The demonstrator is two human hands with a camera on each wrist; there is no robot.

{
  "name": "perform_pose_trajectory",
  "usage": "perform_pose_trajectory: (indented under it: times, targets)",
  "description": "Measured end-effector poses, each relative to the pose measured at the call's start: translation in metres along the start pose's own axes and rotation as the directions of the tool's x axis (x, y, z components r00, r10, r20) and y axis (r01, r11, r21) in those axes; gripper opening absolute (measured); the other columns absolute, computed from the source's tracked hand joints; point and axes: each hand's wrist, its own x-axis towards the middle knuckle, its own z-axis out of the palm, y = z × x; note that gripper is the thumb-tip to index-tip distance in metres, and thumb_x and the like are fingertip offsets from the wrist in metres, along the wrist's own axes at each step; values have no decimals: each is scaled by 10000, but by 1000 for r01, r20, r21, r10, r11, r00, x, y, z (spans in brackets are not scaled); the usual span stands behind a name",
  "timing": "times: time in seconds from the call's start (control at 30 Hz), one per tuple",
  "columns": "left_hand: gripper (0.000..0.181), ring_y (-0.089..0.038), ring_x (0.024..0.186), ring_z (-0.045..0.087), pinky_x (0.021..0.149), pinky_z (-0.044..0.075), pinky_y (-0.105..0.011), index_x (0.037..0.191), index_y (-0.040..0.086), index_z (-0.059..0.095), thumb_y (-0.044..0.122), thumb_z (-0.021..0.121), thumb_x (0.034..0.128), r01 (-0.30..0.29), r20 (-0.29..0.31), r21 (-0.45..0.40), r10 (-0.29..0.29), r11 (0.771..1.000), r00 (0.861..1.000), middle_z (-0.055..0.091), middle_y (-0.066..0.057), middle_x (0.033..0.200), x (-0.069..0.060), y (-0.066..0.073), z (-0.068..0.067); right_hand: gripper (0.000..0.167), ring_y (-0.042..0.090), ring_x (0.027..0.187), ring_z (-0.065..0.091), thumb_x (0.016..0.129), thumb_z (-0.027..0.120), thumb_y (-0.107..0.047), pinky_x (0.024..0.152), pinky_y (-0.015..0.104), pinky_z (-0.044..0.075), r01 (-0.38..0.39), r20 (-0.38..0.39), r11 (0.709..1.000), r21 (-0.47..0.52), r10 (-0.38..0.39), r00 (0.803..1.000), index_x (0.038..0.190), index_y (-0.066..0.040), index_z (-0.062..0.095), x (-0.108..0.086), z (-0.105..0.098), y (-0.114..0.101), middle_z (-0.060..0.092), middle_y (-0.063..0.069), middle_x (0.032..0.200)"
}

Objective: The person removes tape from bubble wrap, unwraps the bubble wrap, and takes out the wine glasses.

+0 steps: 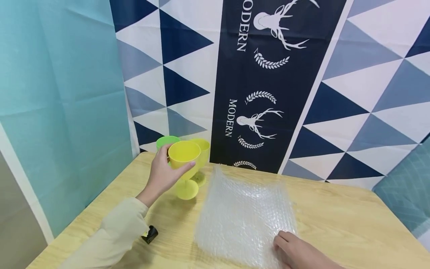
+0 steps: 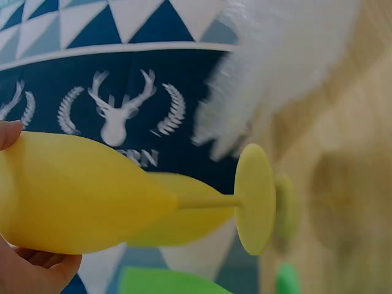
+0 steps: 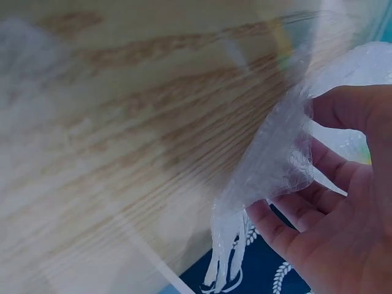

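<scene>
My left hand (image 1: 163, 172) grips a yellow plastic goblet (image 1: 184, 164) by its bowl, fingers on one side and thumb on the other. In the left wrist view the goblet (image 2: 86, 193) shows its thin stem and round foot. Behind it stand a second yellow goblet (image 1: 203, 149) and a green goblet (image 1: 167, 139), both partly hidden. A clear bubble wrap sheet (image 1: 246, 216) is to the right of the goblets. My right hand (image 1: 297, 249) pinches the near right edge of the bubble wrap (image 3: 275, 147) between thumb and fingers.
A small black object (image 1: 150, 234) lies on the wooden table (image 1: 342, 224) beside the left sleeve. A patterned curtain (image 1: 188, 67) hangs along the table's back edge, and a teal curtain (image 1: 64, 93) borders the left side.
</scene>
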Motion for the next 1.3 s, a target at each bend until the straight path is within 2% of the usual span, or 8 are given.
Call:
perform_pose_trajectory:
  times: [0.17,0.23,0.37,0.6,0.8,0.93,1.07,1.3]
  targets:
    - [834,-291,1228,499,1051,442,-484,1414,82,339,388,774,773,55,3,45,-55,997,998,474,-121,1353,-5,-25,3,404,-78,760,378,772,708,-557,614,187,465,1,-20,997,76,0,1000,949,-214,586,-7,8,4,540,-128,933]
    - [836,-299,1234,496,1054,437,-486,1416,74,336,393,769,776,63,1,61,-63,996,998,472,-133,1352,-5,-30,3,432,-86,755,374,768,691,-594,601,176,453,-16,-10,995,102,17,1000,949,-216,586,-7,8,3,536,-134,931]
    - [833,-315,1227,499,1044,440,-490,1408,49,339,403,760,782,76,5,81,-77,994,997,476,-156,1335,-1,-36,3,430,-104,751,364,770,692,-592,584,157,434,12,-42,994,113,-7,999,944,-214,584,-7,8,5,525,-148,926]
    - [784,-308,1198,520,1008,466,-472,1380,35,363,380,757,797,123,20,36,-123,992,992,495,-157,1307,5,-46,8,400,-117,786,368,784,705,-553,599,151,443,135,-144,990,28,-130,981,949,-207,590,-8,13,13,531,-135,919]
    - [841,-310,1215,506,1032,452,-480,1407,31,334,382,772,780,84,20,40,-85,996,996,474,-161,1329,11,-49,14,389,-117,792,379,793,701,-547,599,150,445,157,-172,987,14,-152,973,950,-207,595,-7,13,15,532,-134,918]
    - [846,-314,1231,496,1047,438,-491,1414,32,326,368,775,781,85,-1,36,-85,996,996,469,-164,1341,13,-52,15,371,-118,797,390,794,716,-514,600,144,447,181,-206,983,0,-177,962,950,-200,598,-4,13,16,531,-132,915]
    - [860,-332,1257,475,1062,421,-506,1426,18,307,352,770,784,84,-5,31,-84,996,996,450,-181,1364,12,-55,15,361,-116,801,394,795,721,-497,606,154,461,169,-187,985,17,-163,969,957,-197,601,-3,14,18,533,-127,919]
    - [919,-360,1335,395,1115,360,-533,1452,2,257,385,760,786,138,33,44,-139,990,990,373,-203,1433,3,-62,18,365,-116,815,413,809,707,-499,612,161,462,188,-191,982,32,-179,965,965,-184,607,-5,16,22,548,-102,919]
